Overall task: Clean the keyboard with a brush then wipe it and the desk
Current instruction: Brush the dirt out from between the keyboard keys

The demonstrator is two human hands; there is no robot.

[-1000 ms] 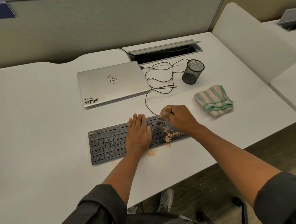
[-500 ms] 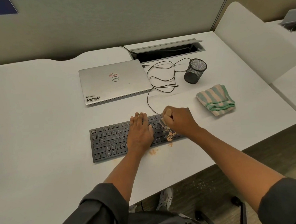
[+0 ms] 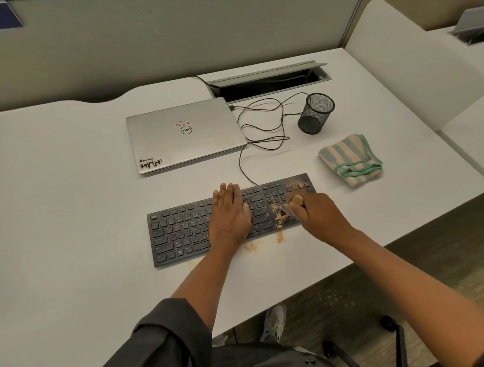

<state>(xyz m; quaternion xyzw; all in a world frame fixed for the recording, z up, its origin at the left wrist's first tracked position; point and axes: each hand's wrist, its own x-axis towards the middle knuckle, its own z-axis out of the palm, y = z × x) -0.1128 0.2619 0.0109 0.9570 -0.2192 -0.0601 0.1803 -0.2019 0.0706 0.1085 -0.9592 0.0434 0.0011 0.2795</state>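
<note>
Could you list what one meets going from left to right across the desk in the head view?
Laptop → left hand flat on the keyboard → right hand gripping the brush → mesh cup → striped cloth.

White desk (image 3: 67,192) bears keyboard (image 3: 182,234), laptop (image 3: 182,136), cloth (image 3: 350,159), cup (image 3: 315,113).

A single head-worn wide-angle camera looks forward and steeply down from the seated person's position onto the white rectangular desk (image 3: 67,192), close in, with the grey fabric partition wall (image 3: 171,32) behind it.
</note>
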